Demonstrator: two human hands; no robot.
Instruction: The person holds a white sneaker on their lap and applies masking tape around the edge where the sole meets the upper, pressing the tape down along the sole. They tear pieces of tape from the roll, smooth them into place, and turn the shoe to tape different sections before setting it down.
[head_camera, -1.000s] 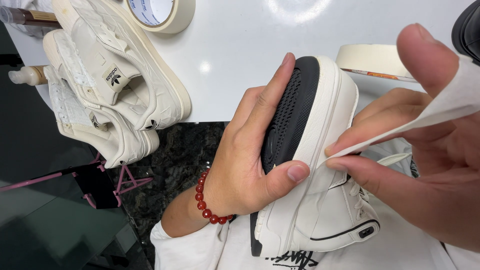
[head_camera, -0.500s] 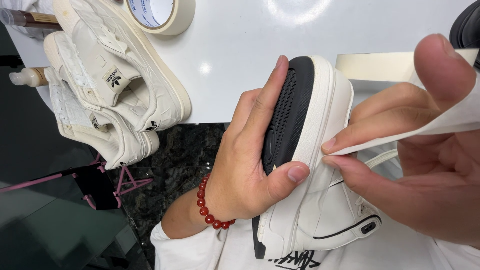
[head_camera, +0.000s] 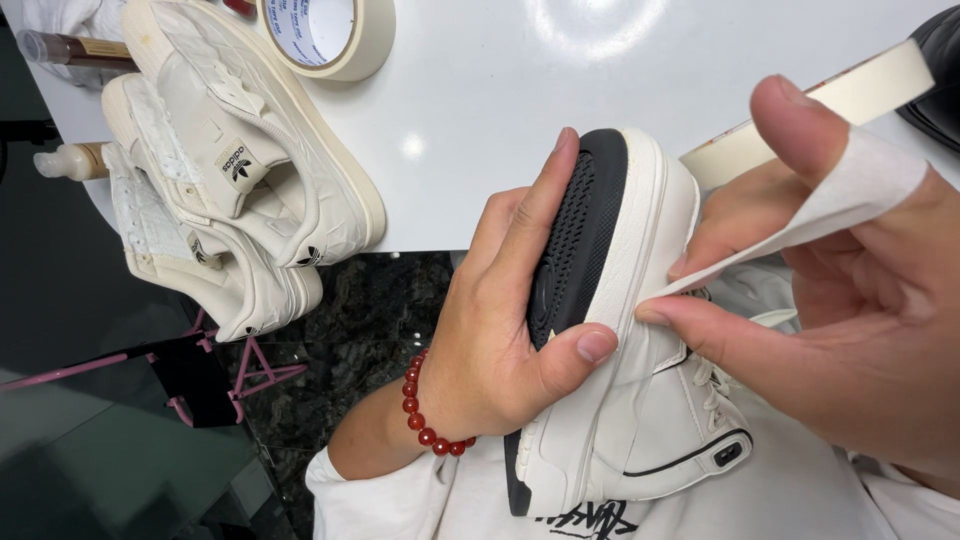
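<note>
Right hand (head_camera: 850, 300) has lifted its pinched tape strip (head_camera: 830, 205); left hand (head_camera: 500, 320) grips the upright, sole-leftward sneaker (head_camera: 630, 400).

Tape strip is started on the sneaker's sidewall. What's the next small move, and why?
Probably slide the right hand index along the masking tape strip to press more onto the white sneaker sidewall: only its end is stuck, the rest lifts free, and the left hand holds the sole.

Bright overhead glare on the white table (head_camera: 600, 130); right edge perhaps slightly soft.

Bare hands; red bead bracelet (head_camera: 428, 420) on left wrist; white sleeves (head_camera: 370, 500) (black print on shirt front)
</note>
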